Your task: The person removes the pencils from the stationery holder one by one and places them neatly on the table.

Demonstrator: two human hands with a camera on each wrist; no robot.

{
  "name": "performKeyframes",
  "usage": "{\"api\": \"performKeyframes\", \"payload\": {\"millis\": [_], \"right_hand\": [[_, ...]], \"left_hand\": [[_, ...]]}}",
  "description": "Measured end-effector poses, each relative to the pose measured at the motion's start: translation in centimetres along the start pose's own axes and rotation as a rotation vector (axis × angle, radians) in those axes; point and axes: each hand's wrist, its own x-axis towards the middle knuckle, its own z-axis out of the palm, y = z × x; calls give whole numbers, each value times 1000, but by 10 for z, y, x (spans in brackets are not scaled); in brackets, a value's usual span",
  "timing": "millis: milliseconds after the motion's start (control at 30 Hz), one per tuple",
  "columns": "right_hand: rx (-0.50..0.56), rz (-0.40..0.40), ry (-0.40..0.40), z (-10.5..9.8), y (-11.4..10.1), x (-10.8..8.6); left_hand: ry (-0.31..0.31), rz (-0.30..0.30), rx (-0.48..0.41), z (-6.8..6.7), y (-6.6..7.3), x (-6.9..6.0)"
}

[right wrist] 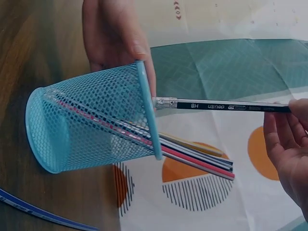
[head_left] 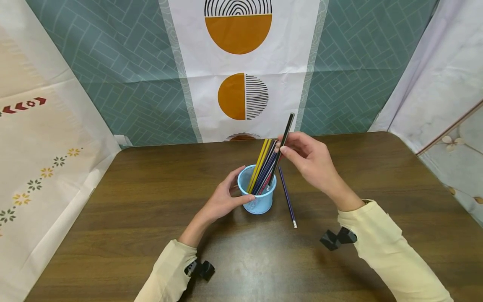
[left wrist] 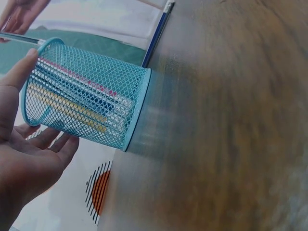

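A light blue mesh pencil cup [head_left: 258,204] stands upright on the table. My left hand [head_left: 220,201] holds it from the left, with the thumb at the near side of the rim and the fingers round the far side. Several pencils [right wrist: 197,161], yellow, dark and red, lean inside. Above the cup my right hand [head_left: 313,161] pinches a black pencil [right wrist: 211,105] between thumb and fingers near its upper end. That pencil slants, and its silver-ringed eraser end is low at the cup's mouth. To the cup's right a blue pencil [head_left: 288,199] lies on the wood.
The brown wooden table [head_left: 158,235] ends at a back edge against a teal and white patterned cloth [head_left: 139,75]. Pale cloths hang at both sides. Small black devices [head_left: 337,238] are fixed at both sleeves.
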Motion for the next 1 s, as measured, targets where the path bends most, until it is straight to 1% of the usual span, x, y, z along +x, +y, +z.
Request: {"api": "performKeyframes", "payload": {"millis": [167, 300, 433, 667, 867, 1000], "right_hand": [[3, -12, 44, -4, -4, 0], [-4, 13, 77, -7, -4, -1], [20, 41, 107, -10, -1, -3], [43, 54, 110, -18, 5, -8], [2, 104, 120, -24, 15, -12], [-70, 131, 126, -29, 21, -14]], "left_hand": [[5, 4, 4, 0, 0, 0], [5, 1, 8, 0, 0, 0], [0, 0, 5, 0, -1, 0], [4, 2, 5, 1, 0, 0], [10, 6, 8, 0, 0, 0], [10, 8, 6, 1, -1, 0]]}}
